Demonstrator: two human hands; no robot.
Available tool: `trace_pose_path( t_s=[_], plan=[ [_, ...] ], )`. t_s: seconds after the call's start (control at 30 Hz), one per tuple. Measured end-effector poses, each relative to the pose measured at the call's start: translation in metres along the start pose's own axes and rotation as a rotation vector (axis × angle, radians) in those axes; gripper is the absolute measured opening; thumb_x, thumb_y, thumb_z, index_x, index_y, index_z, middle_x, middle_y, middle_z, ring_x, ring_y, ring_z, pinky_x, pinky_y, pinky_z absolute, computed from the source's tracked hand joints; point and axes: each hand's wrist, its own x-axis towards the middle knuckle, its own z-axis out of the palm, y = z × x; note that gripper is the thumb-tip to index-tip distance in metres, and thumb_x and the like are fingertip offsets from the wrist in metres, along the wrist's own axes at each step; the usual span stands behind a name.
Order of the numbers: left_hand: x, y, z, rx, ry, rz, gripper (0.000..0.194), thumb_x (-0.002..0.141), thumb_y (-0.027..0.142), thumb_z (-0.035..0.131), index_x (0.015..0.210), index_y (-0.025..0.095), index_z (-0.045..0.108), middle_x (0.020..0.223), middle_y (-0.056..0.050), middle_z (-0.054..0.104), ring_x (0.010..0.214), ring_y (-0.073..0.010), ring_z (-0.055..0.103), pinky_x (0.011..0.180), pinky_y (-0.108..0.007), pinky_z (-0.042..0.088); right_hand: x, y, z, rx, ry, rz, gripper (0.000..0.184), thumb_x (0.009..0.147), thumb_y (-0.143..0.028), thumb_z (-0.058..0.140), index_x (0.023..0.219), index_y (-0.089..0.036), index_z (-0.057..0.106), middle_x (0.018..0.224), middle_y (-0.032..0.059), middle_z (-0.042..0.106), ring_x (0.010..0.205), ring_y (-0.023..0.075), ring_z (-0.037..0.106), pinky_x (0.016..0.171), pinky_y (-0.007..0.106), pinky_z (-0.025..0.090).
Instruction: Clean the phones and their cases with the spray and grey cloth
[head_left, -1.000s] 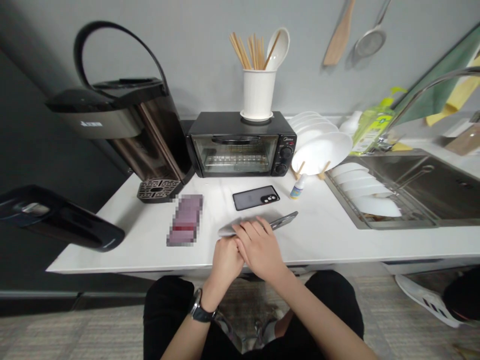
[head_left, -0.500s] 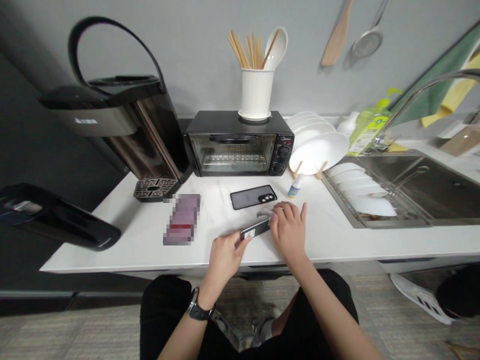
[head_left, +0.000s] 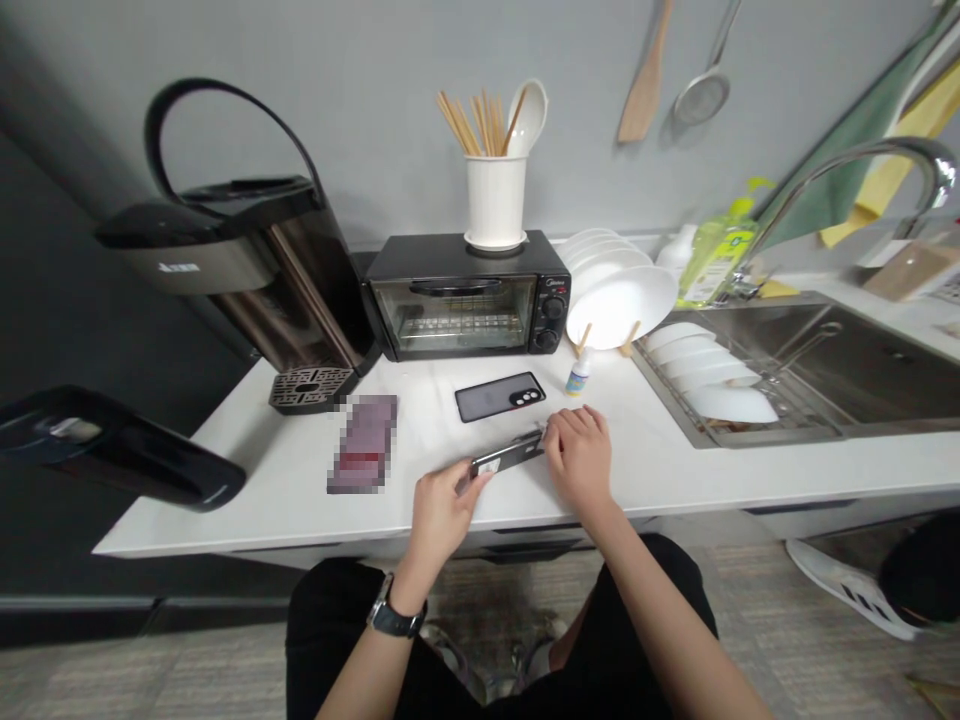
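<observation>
i've parted left hand [head_left: 442,512] and right hand [head_left: 581,458]; both now grasp smartphone [head_left: 514,457] by opposite ends, steadying it near phone case [head_left: 491,397].

Across the counter [head_left: 652,480] in front of you, the toaster oven [head_left: 450,315] stands at the back, with the cup [head_left: 496,200] on top holding chopsticks [head_left: 487,130] and a spoon [head_left: 530,118]. The drink dispenser [head_left: 300,280] is on your left, and the pixelated item [head_left: 365,445] lies before it. The phone case [head_left: 487,398] lies before the oven, the small bottle [head_left: 578,374] to its right. Nearer you, the phone [head_left: 506,458] is between your left hand [head_left: 441,515] and right hand [head_left: 581,455]. Plates [head_left: 622,305] stand right of the oven; farther right is the sink [head_left: 915,385], with the soap bottle [head_left: 720,260] behind it.
</observation>
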Motion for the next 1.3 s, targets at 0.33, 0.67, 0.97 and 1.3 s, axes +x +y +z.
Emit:
trace_pose_path(
  t_s=[0.33, 0.67, 0.97, 1.3],
  plan=[
    [0.028, 0.054, 0.008, -0.348, 0.147, 0.048, 0.024, 0.098, 0.042, 0.063, 0.093, 0.018, 0.064, 0.075, 0.001, 0.067, 0.066, -0.0115, 0.058, 0.063, -0.019, 0.045, -0.006, -0.048, 0.017, 0.417, 0.189, 0.249, 0.048, 0.112, -0.031, 0.013, 0.102, -0.021, 0.059, 0.089, 0.0071, 0.07, 0.082, 0.0203, 0.066, 0.075, 0.032, 0.051],
    [0.024, 0.049, 0.017, -0.006, 0.171, 0.192, 0.019, 0.097, 0.024, 0.05, 0.093, 0.018, 0.067, 0.067, -0.002, 0.067, 0.052, -0.0134, 0.057, 0.054, -0.023, 0.04, 0.021, -0.062, -0.017, 0.341, 0.243, -0.183, 0.032, 0.108, -0.025, 0.037, 0.12, -0.023, 0.066, 0.118, 0.0083, 0.072, 0.123, 0.0255, 0.058, 0.116, 0.049, 0.037],
    [0.027, 0.043, 0.025, 0.056, 0.208, 0.239, 0.021, 0.091, 0.015, 0.049, 0.098, 0.017, 0.069, 0.087, -0.01, 0.079, 0.064, -0.0182, 0.07, 0.062, -0.026, 0.051, 0.04, -0.035, -0.043, 0.157, -0.013, -0.319, 0.039, 0.104, -0.051, 0.053, 0.113, -0.018, 0.07, 0.098, 0.0087, 0.073, 0.091, 0.0229, 0.064, 0.079, 0.035, 0.047],
    [0.03, 0.031, 0.026, -0.067, 0.073, 0.218, 0.027, 0.089, 0.018, 0.058, 0.115, 0.015, 0.066, 0.082, -0.006, 0.076, 0.069, -0.0193, 0.071, 0.063, -0.026, 0.052, 0.048, -0.069, -0.047, -0.077, -0.013, -0.217, 0.021, 0.096, -0.029, 0.056, 0.082, -0.019, 0.068, 0.08, 0.0069, 0.067, 0.08, 0.0244, 0.058, 0.072, 0.038, 0.04]
  ],
)
